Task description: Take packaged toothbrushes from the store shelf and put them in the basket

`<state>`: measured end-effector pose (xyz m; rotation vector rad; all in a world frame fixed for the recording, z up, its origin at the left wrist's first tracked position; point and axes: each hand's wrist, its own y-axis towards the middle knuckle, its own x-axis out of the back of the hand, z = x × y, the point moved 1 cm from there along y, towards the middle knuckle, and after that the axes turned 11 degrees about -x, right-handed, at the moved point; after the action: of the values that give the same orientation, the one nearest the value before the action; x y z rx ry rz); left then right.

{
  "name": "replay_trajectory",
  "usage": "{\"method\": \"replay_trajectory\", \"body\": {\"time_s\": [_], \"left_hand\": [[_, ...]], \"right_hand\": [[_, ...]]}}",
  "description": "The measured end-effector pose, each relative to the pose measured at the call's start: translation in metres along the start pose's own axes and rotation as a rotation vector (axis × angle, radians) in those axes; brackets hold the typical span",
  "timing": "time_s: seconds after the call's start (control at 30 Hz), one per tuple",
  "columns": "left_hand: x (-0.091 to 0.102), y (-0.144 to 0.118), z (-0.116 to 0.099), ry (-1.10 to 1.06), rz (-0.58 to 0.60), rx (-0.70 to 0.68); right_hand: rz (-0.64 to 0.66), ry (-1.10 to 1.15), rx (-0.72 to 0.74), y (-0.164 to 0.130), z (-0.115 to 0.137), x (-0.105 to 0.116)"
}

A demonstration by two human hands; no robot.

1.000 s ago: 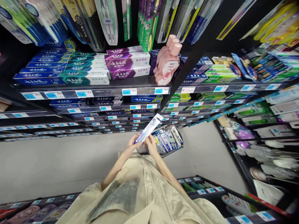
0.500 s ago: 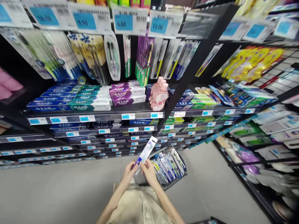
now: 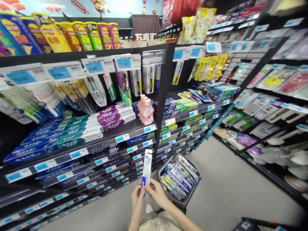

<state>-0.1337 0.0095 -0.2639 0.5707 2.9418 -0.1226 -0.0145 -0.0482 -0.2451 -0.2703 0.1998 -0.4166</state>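
Open aisle floor (image 3: 223, 189) right of hands; basket (image 3: 179, 178) just right, shelf edges (image 3: 130, 136) close ahead-left.

Single head-worn view, directed forward and slightly downward along a shop aisle. Shelving (image 3: 134, 128) is seen close from 9 to 12 o'clock; both hands are framed near, at 6 o'clock.

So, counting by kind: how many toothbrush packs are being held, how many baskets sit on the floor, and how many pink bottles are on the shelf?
toothbrush pack, held by left hand and right hand: 1
basket on the floor: 1
pink bottles on the shelf: 3
Total: 5
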Motion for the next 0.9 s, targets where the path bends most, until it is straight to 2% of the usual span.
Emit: {"method": "replay_trajectory", "body": {"time_s": [0.13, 0.27, 0.43, 0.53, 0.63, 0.7, 0.8, 0.9], "left_hand": [[-0.006, 0.003, 0.004, 0.013, 0.003, 0.007], [-0.019, 0.007, 0.011, 0.044, -0.026, 0.018], [-0.053, 0.008, 0.009, 0.058, -0.007, 0.042], [-0.078, 0.014, 0.009, 0.071, 0.006, 0.034], [-0.108, 0.024, 0.016, 0.061, -0.032, 0.009], [-0.136, 0.027, 0.022, 0.05, -0.044, 0.006], [-0.187, 0.026, 0.029, 0.03, -0.045, -0.012], [-0.245, 0.018, 0.032, -0.006, 0.024, -0.015]], "right_hand": [[-0.029, 0.088, -0.022, -0.001, 0.006, 0.005], [-0.069, 0.116, 0.001, -0.001, 0.014, 0.023], [-0.132, 0.1, -0.023, 0.002, 0.023, 0.059], [-0.117, 0.112, -0.045, 0.009, 0.025, 0.083], [-0.088, 0.075, -0.047, 0.014, 0.031, 0.115], [-0.083, 0.02, -0.03, 0.014, 0.041, 0.143], [-0.129, -0.104, 0.052, 0.013, 0.068, 0.193], [-0.214, -0.187, 0.183, 0.016, 0.106, 0.245]]}}
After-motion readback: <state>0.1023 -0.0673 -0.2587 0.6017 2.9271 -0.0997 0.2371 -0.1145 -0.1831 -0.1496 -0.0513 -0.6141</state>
